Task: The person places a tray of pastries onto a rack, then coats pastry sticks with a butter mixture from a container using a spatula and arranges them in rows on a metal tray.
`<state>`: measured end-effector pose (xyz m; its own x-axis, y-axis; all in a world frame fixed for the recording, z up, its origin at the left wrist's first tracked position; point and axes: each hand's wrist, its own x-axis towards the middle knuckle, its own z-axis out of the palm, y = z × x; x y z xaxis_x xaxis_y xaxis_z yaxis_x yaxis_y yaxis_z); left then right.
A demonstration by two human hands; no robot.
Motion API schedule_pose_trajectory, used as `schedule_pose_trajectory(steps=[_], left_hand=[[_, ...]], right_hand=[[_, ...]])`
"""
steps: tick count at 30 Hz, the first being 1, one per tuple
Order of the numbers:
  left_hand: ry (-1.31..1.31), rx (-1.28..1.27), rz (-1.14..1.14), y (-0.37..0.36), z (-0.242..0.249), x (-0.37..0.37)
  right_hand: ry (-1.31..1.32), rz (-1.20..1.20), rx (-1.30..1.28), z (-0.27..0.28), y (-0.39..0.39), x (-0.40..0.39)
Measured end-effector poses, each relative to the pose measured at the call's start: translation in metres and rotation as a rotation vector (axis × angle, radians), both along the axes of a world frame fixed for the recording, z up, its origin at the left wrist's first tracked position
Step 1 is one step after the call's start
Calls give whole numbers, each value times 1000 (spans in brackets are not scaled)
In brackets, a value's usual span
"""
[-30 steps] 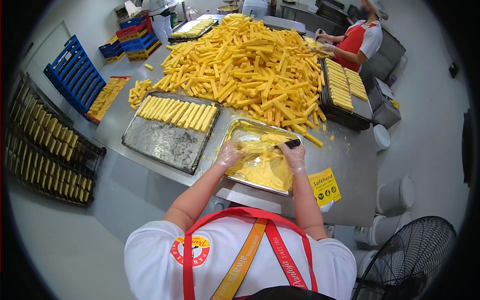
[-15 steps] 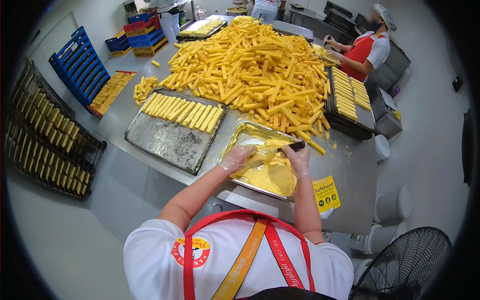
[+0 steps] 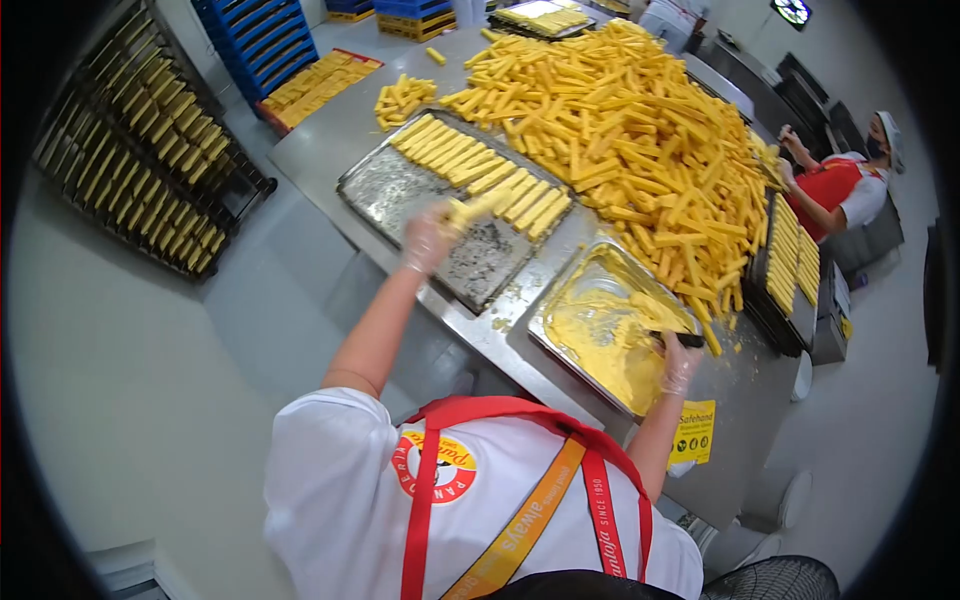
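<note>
My left hand (image 3: 430,238), in a clear plastic glove, is closed on a pale yellow bread stick (image 3: 478,207), blurred, over the dark baking tray (image 3: 400,200). A row of coated sticks (image 3: 465,158) lies along that tray's far side. My right hand (image 3: 680,366), also gloved, grips a black-handled spatula (image 3: 680,340) over the right side of a shallow metal pan (image 3: 545,335). Yellow spread (image 3: 590,325) is smeared across the pan's bottom. The spatula's blade is hard to make out against the spread.
A large heap of yellow sticks (image 3: 620,130) covers the table's middle. Stacked trays (image 3: 785,265) stand on the right, near a co-worker (image 3: 845,190) in a red apron. A loaded rack (image 3: 140,150) is at left; a yellow glove packet (image 3: 693,432) lies at the table edge.
My left hand has moved left from the pan to above the baking tray, carrying a stick. My right hand stays at the pan with the spatula. The view has turned left.
</note>
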<state>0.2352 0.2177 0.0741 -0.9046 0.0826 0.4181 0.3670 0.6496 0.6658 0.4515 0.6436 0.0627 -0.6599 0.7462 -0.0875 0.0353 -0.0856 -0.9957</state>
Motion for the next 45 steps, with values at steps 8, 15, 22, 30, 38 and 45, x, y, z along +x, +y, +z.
schedule_pose_trajectory(steps=[8, 15, 22, 30, 38, 45], left_hand=[[113, -232, 511, -180, -61, -129], [46, -451, 493, -197, -87, -153], [221, -284, 214, -32, 18, -119], [290, -377, -644, 218, 27, -82], [93, -808, -699, 321, -23, -111], [142, -822, -601, 317, -19, -105]], right_hand=[[-22, -54, 81, -11, -16, -5], [-92, 84, 621, -4, -53, 2], [-281, 213, 355, 8, -50, 2], [-127, 312, 606, 18, -62, 7], [-285, -126, 667, 16, -9, 22], [-293, 260, 357, -10, -4, 20]])
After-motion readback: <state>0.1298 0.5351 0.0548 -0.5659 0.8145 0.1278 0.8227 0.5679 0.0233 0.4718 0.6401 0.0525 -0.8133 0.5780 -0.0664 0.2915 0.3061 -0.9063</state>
